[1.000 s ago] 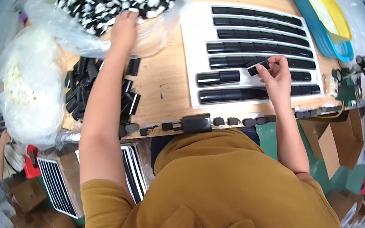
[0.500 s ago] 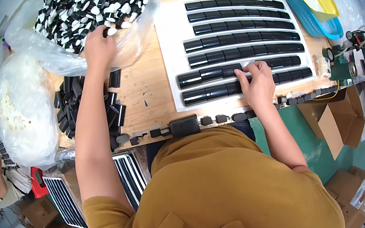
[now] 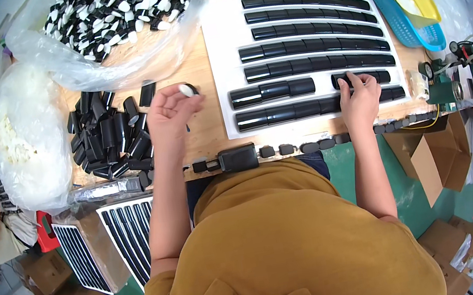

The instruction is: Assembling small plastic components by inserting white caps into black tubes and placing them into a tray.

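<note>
The left hand (image 3: 167,116) is curled, thumb and fingertips closed on a small oval black-and-white plastic piece (image 3: 186,90), its white face showing. The two hands are well apart. The right hand (image 3: 361,98) bends down over a flat white rectangular board (image 3: 222,31), thumb and forefinger at the left end of a short run of glossy black rectangular blocks (image 3: 376,76); its fingertips touch there, but whether they grip a block cannot be told. Just left of those fingertips is a gap, and beyond it more of the same row (image 3: 271,91). A full black row (image 3: 287,113) passes beneath the right hand, and five others lie beyond it.

Just left of the left hand is a heap of loose black blocks (image 3: 99,130) on the pale wooden table (image 3: 202,131). Beyond that hand, an open clear plastic bag (image 3: 172,64) holds many black-and-white pieces (image 3: 108,19). Beyond the right hand, farther right, a yellow plastic tray (image 3: 426,3) sits in a blue plastic basket (image 3: 391,6).
</note>
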The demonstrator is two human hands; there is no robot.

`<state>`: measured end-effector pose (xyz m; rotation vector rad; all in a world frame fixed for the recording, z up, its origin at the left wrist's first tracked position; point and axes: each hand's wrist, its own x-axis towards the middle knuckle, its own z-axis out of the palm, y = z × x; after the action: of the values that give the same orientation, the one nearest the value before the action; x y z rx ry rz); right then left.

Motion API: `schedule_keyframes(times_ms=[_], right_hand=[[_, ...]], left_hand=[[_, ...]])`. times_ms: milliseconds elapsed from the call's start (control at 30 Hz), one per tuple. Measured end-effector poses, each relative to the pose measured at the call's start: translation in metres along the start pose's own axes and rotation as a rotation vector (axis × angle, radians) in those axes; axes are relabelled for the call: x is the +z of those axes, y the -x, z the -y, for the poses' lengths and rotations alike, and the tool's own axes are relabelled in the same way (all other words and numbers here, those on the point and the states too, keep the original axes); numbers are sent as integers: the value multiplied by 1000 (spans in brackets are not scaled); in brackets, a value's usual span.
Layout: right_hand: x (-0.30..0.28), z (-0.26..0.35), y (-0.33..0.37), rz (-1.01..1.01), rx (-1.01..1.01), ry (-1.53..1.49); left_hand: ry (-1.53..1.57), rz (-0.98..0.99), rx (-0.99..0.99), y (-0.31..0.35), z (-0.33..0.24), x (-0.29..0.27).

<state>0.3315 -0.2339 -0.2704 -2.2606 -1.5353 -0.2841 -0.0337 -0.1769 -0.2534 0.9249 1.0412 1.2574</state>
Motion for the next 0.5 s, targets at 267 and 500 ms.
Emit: schedule_keyframes(times_ms=[267,500], right_hand=[[-11,-29,-12,163,-159,-160],[-26,-41,-33,404,-165,-315]], left_hand=[[-976,-186,340,4,31,-13],[-1147,-150,482,7,40,-20]])
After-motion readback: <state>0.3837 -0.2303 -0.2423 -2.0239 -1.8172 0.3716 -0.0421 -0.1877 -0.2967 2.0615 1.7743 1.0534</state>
